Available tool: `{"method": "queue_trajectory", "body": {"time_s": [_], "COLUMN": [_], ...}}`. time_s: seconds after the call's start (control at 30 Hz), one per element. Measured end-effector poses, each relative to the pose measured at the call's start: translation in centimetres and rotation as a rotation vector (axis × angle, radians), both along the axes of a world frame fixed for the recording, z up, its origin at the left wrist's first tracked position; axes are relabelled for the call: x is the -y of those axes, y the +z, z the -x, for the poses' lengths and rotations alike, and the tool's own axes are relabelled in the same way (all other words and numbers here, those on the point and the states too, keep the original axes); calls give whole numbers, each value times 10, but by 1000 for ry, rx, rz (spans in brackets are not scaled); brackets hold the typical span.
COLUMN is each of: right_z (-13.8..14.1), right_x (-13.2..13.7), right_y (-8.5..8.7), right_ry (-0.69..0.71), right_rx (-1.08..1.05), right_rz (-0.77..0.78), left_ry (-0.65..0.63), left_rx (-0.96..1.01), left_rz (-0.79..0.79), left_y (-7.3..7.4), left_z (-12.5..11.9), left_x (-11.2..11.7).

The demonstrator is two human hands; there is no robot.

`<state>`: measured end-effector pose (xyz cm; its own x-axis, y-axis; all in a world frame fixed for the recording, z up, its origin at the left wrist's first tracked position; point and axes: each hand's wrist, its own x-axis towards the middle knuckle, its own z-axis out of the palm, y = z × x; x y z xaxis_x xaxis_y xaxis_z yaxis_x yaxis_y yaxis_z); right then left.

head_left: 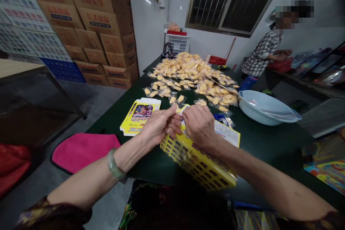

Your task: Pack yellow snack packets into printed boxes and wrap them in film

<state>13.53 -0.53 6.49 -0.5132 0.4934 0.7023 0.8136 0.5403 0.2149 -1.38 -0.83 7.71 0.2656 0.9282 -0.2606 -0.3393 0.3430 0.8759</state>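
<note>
A yellow printed carton (199, 163) stands on the dark green table (269, 143) right in front of me. My left hand (159, 125) and my right hand (199, 125) meet at its far top edge, fingers curled and pinching the carton's flap. A green bangle is on my left wrist. A flat unfolded carton (138, 115) lies just left of the hands. Behind it is a big heap of small clear packets of yellow snacks (194, 73), with a few loose packets close to my fingers.
A pale blue basin (265, 107) sits on the table at the right. A pink cushion (83, 149) lies at the table's left edge. Cardboard boxes (94, 25) are stacked by the left wall. A person in a checked shirt (260, 57) stands at the back right.
</note>
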Motion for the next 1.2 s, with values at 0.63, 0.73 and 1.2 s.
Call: {"method": "queue_trajectory", "body": {"time_s": [0.63,0.73,1.2], "right_z": [-1,-1,12], "right_x": [0,0,-7], "right_y": [0,-1,57], "right_ry": [21,34,-48], "right_rx": [52,13,282], "right_rz": [-137,-121,625], "left_ry": [-23,10,-8], "left_rx": [-32,-70,-274], "left_rz": [-16,-8,-90], "left_y": [6,9,1], "left_z": [3,-1,-6], "left_x": [2,4,-1]}}
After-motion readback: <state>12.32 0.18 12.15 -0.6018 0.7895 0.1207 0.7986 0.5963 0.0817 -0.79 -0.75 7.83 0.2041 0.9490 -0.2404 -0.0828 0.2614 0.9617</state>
